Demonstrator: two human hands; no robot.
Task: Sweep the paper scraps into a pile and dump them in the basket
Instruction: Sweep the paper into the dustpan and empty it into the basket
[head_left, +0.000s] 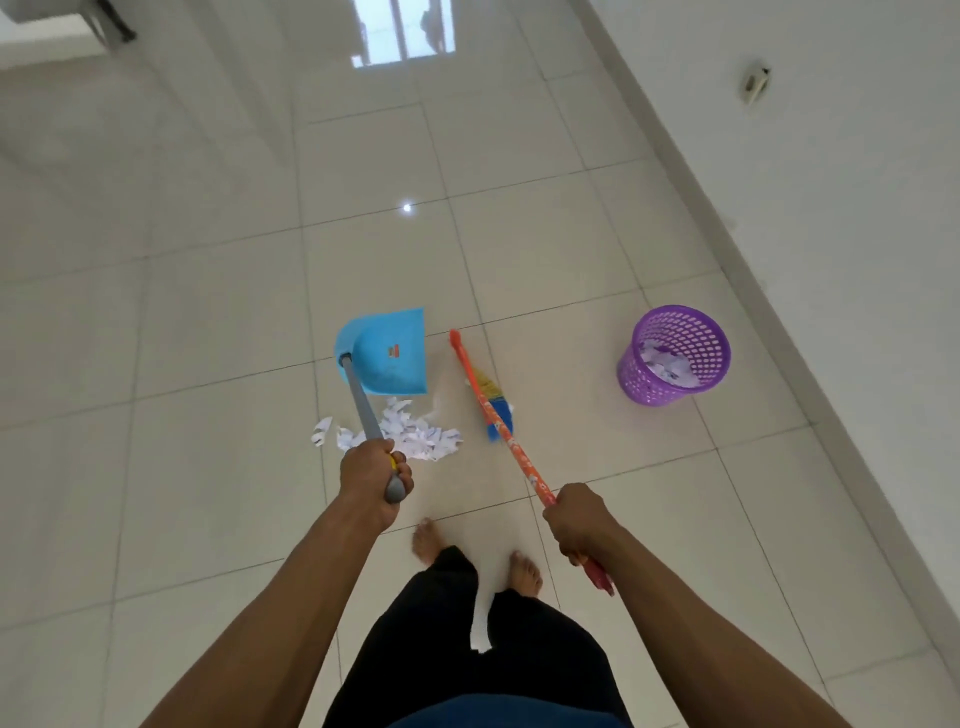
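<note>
Our left hand gripped the blue dustpan by its grey handle, our right hand the orange broom. Paper scraps lay piled mid-frame just below the dustpan; the purple basket stood centre-right.

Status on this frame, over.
Left hand grips dustpan, right hand grips broom. Scrap pile lies beside dustpan; basket holds some. Nothing blocking.

Glossy tiled floor – blue plastic dustpan, perforated purple plastic basket, paper scraps
</note>
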